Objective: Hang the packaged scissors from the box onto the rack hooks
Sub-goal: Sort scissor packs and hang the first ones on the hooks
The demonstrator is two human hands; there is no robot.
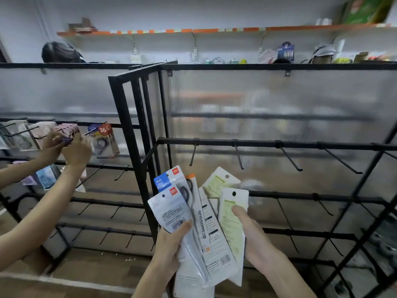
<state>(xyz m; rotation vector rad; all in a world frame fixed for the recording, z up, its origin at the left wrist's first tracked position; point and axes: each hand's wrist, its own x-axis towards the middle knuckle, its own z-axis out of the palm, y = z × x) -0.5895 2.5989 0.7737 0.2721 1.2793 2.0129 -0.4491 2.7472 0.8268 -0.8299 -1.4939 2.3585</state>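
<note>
I hold a fanned bunch of packaged scissors in front of a black wire rack [279, 145]. My left hand [169, 244] grips the white and blue packs [171, 203] and a long pack marked SCISSORS [200, 224], thumb on a barcode. My right hand [251, 233] holds a pale green pack [231, 214] by its lower part, thumb across its face. Another green pack [219, 182] sticks up behind. Each pack has a hang hole at the top. The rack's top row of hooks [290, 160] is bare, just above the packs. No box is in view.
At the left, another person's two hands [71, 145] work at hooks on a neighbouring rack [120, 125] that carries hung goods [105, 140]. Frosted panels back both racks. Lower rows of bare hooks [324, 207] run down the right rack. A wall shelf [193, 31] with goods is above.
</note>
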